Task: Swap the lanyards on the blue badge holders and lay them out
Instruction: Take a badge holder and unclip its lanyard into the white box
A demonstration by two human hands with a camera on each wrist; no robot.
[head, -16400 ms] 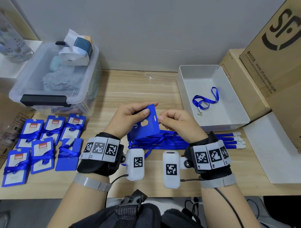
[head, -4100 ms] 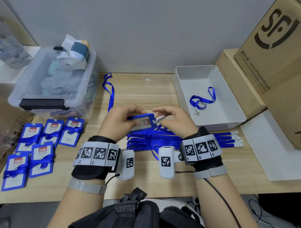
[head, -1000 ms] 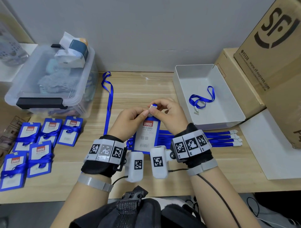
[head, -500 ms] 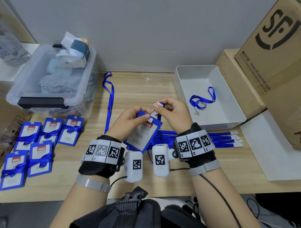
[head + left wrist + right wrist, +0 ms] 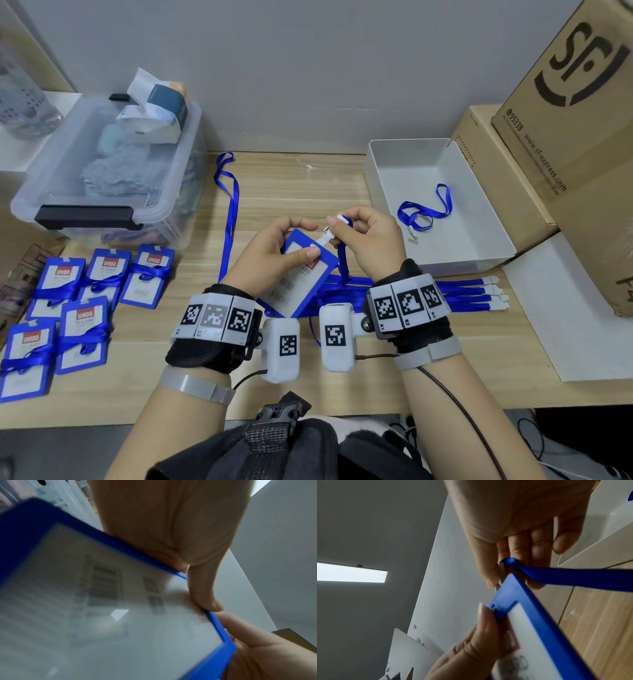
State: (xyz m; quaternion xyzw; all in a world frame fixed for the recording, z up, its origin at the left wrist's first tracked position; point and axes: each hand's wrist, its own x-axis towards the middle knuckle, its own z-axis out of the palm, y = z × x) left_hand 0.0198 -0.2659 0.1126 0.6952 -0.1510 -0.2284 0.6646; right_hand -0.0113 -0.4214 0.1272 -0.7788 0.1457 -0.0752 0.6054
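Frame centre: left hand (image 5: pixel 270 253) fingers gripping badge holder (image 5: pixel 301 274) by top edge; right hand (image 5: pixel 370 236) fingers pinching white lanyard clip (image 5: pixel 330 233) at slot. 5 finished holders (image 5: pixel 85 294) lower left.

The head view looks steeply down from above the desk (image 5: pixel 342 178), taking in both forearms. Each wrist view looks up from below, very close and blurred. All three views share the badge holder (image 5: pixel 301 274) (image 5: pixel 120 608) (image 5: pixel 530 622).

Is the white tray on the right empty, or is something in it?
Not empty. One loose blue lanyard lies coiled on the floor of the white tray, its white clip end toward the near wall; nothing else shows inside.
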